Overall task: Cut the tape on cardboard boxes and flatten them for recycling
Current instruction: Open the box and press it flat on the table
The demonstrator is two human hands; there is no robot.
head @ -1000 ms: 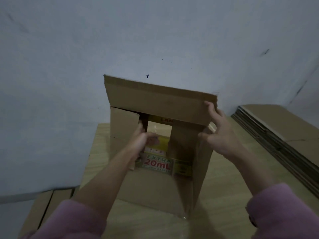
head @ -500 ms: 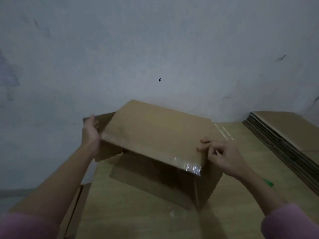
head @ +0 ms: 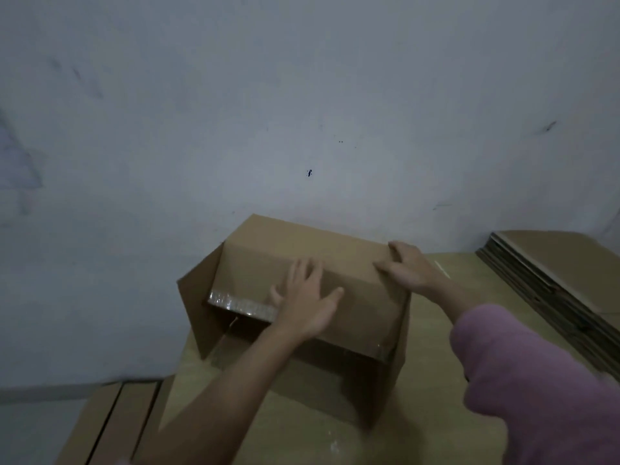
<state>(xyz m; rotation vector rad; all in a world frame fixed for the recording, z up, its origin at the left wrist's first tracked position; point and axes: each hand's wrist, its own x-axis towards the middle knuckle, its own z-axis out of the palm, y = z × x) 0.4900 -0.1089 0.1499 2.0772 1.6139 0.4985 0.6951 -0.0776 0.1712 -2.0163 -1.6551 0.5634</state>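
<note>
Head view looks down on a cardboard box (head: 302, 263) lying on its side on a wooden counter (head: 432, 374), its open mouth toward the person and a pale wall (head: 302, 95) behind it. The left hand (head: 307, 302) lies flat on the upper panel, fingers straight and spread, pressing down near the front edge. The right hand (head: 407, 266) rests at the box's 2 o'clock corner, fingers loosely extended over the edge; neither hand wraps round anything. A strip of clear tape (head: 241, 307) glints along the front edge of the upper panel at about 9 o'clock from the left hand, and one flap (head: 198, 307) stands out to the left.

As far as I can judge, the tape on this box is already cut, since the end gapes open, and the squashing is just starting: the box keeps its full hollow shape. Flattening it remains. At 3 o'clock a stack of flattened cardboard (head: 550, 273) lies on the counter, so some boxes look finished. More cardboard (head: 110, 424) sits low at 7 o'clock. No cutter is in view.
</note>
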